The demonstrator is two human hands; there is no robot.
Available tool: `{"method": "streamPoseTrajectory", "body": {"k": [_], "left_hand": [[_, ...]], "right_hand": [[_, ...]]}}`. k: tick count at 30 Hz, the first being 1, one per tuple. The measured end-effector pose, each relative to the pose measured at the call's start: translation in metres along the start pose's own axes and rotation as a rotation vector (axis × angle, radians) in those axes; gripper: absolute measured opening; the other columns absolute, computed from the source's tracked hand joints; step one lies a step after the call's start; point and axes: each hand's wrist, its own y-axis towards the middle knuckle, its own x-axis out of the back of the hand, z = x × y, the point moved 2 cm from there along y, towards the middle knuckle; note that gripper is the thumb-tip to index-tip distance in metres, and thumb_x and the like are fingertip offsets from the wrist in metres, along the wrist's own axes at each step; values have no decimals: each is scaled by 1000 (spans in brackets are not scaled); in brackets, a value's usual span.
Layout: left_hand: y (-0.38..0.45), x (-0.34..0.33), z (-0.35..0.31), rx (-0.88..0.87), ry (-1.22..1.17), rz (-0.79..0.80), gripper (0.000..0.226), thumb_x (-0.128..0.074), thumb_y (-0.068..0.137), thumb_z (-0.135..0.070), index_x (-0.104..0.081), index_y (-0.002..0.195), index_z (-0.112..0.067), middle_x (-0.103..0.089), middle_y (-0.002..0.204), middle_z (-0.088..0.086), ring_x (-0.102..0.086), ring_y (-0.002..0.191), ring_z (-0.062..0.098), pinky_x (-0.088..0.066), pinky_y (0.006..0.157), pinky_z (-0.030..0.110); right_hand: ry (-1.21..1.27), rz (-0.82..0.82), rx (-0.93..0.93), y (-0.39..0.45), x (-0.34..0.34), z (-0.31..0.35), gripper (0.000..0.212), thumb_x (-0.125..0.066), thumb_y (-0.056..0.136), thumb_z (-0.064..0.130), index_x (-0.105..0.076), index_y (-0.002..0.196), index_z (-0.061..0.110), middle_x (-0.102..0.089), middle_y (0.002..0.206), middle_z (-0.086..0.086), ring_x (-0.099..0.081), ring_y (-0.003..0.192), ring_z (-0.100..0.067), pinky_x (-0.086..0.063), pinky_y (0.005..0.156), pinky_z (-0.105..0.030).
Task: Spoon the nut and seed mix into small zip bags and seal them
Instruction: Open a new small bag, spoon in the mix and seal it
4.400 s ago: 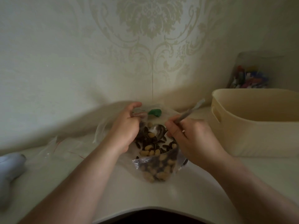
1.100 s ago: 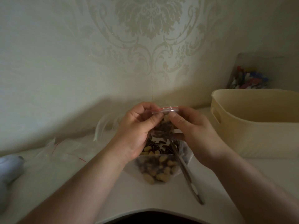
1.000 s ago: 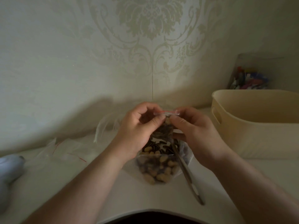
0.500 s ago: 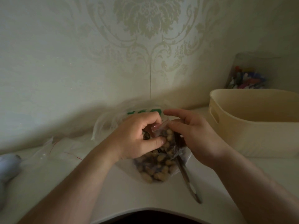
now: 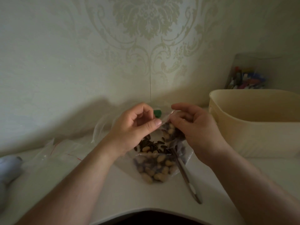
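Two hands, left hand (image 5: 134, 127) and right hand (image 5: 193, 127), pinching small zip bag (image 5: 168, 129) top above bench centre; advise pressing strip flat, end to end.

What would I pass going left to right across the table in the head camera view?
Pale blue object → empty zip bags → left hand → right hand, both pinching the small zip bag → cream tub.
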Motion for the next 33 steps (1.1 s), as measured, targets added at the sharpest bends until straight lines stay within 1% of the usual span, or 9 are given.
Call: {"method": "streamPoseTrajectory", "body": {"k": [4, 9, 15, 17, 20, 23, 26, 29, 33], "left_hand": [[1, -5, 3, 120, -122, 25, 40, -88, 70, -43, -70, 103, -31, -76, 98, -3, -71, 91, 15, -60, 83, 34], [-1, -20, 6, 195, -27, 44, 59, -90, 67, -50, -69, 120, -34, -79, 108, -10, -75, 103, 13, -60, 94, 40], [1, -27, 7, 195, -123, 92, 46, -84, 84, -21, -71, 127, -17, -77, 117, 7, -73, 113, 26, -58, 99, 38], [1, -26, 8, 223, -200, 48, 43, -80, 83, -16, -72, 126, -18, -78, 117, 7, -73, 113, 25, -57, 99, 38], [2, -23, 10, 263, -362, -14, 46, -80, 79, -9, -72, 124, -14, -77, 118, 11, -73, 112, 25, -57, 96, 34], [3, -22, 8, 280, -522, -16, 49, -82, 82, -3, -68, 129, -4, -74, 122, 20, -72, 111, 26, -58, 92, 28], [3, -21, 8, 304, -593, -58, 57, -85, 73, -5, -65, 127, -5, -75, 109, 20, -73, 100, 27, -61, 87, 32], [1, -19, 8, 296, -605, -21, 78, -93, 63, -4, -61, 134, -8, -69, 118, 28, -68, 110, 35, -61, 96, 41], [1, -21, 6, 275, -566, -10, 68, -84, 69, 6, -63, 130, -13, -76, 114, 13, -73, 107, 26, -61, 88, 34]], "right_hand": [[124, -43, 6, 0, -1, -1, 18, -75, 92, 5, -72, 108, 13, -78, 93, -9, -77, 82, -27, -65, 74, -40], [171, -65, 25, 0, -1, -2, 17, -78, 87, 1, -67, 99, 4, -77, 87, -11, -75, 81, -26, -64, 72, -37], [120, -70, 73, 1, -3, -5, 19, -80, 85, 2, -67, 97, 7, -78, 86, -7, -76, 80, -22, -62, 69, -29], [114, -24, 53, 2, -4, -7, 20, -79, 88, 6, -69, 106, 7, -79, 92, -7, -77, 86, -23, -62, 72, -31], [87, 98, 19, 2, -7, -10, 24, -76, 93, 15, -72, 117, 12, -79, 108, -9, -77, 102, -28, -62, 89, -45], [85, 181, -8, 1, -11, -10, 21, -66, 101, 18, -75, 119, 14, -79, 110, -9, -76, 105, -25, -61, 91, -40], [86, 214, -40, -1, -12, -9, 22, -60, 105, 20, -75, 119, 14, -79, 109, -9, -77, 104, -23, -61, 86, -33], [86, 187, -30, 1, -11, -11, 27, -67, 97, 26, -76, 119, 12, -79, 108, -12, -77, 101, -27, -62, 88, -41], [94, 162, -8, 2, -8, -11, 41, -76, 80, 35, -76, 114, 12, -79, 106, -11, -77, 100, -29, -61, 94, -50]]}}
